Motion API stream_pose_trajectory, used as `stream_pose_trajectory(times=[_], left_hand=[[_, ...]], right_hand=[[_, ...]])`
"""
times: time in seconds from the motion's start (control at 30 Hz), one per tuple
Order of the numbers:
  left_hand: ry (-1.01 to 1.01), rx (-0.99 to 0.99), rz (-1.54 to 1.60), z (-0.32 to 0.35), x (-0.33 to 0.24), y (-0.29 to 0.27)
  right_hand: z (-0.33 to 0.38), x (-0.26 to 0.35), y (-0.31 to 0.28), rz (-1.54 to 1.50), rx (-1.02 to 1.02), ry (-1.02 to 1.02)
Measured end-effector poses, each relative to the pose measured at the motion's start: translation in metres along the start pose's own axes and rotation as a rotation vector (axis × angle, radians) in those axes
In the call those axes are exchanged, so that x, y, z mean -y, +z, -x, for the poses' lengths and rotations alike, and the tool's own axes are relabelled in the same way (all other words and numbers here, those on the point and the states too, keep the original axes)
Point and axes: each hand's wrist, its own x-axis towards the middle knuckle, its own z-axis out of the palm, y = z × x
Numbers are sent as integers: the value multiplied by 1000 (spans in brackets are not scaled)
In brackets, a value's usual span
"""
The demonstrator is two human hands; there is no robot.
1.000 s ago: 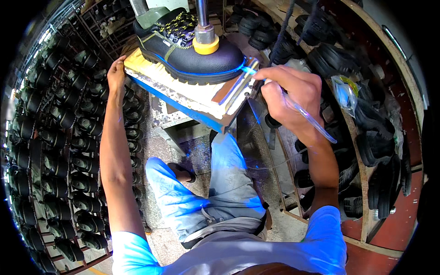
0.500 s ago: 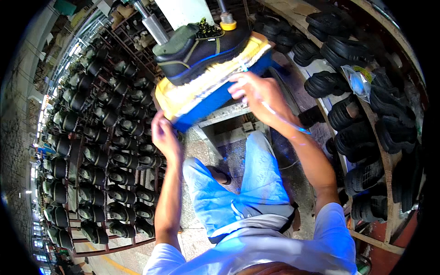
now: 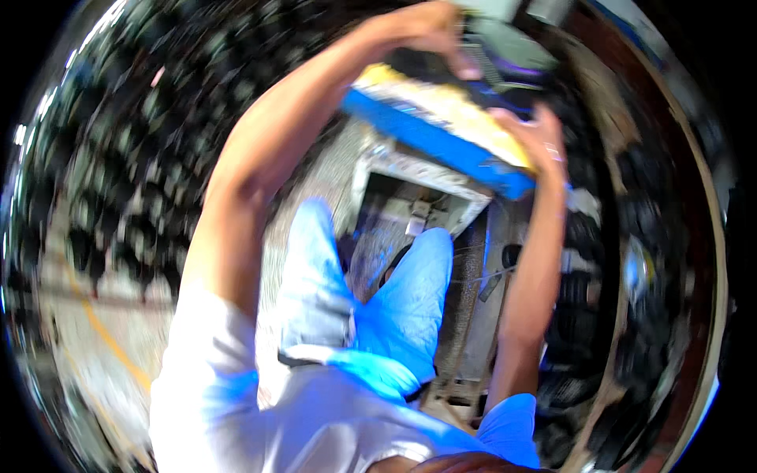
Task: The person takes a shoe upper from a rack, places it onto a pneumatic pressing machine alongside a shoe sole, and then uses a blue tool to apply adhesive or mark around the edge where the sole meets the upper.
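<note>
A dark work shoe (image 3: pixel 512 67) with a grey-green part and a ribbed grey patch is over the right end of a padded block. This block has a yellow and white top (image 3: pixel 441 102) and a blue side (image 3: pixel 426 135). My left hand (image 3: pixel 438 35) reaches over from the left, its fingers curled against the shoe's left side. At the shoe's near end is my right hand (image 3: pixel 540 142), thumb and fingers closed around it. Motion blur smears both hands, and the shoe's far side is partly hidden.
Below the block stands a pale metal frame (image 3: pixel 473 201), just beyond my knees. Racks of dark shoes (image 3: pixel 118 181) fill the left, blurred. Along the right, black soles (image 3: pixel 579 307) lie on shelves, with a clear plastic bag (image 3: pixel 637 268) among them.
The view has swung round, and the block now slopes down to the right. My left hand has gone up and over to the shoe; my right hand has moved from the block's edge to it.
</note>
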Motion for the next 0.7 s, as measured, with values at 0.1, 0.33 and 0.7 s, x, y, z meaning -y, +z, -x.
stream_pose_trajectory(times=[0.1,0.33,0.7], left_hand=[[137,-480,-4,24,-35,21],[300,-1151,146,183,-108,87],[-590,-354,87,452,210,208]], right_hand=[[-24,-26,-12,-96,114,-132],[-56,-105,4,-649,232,-126],[100,30,137,-494,-5,-483]])
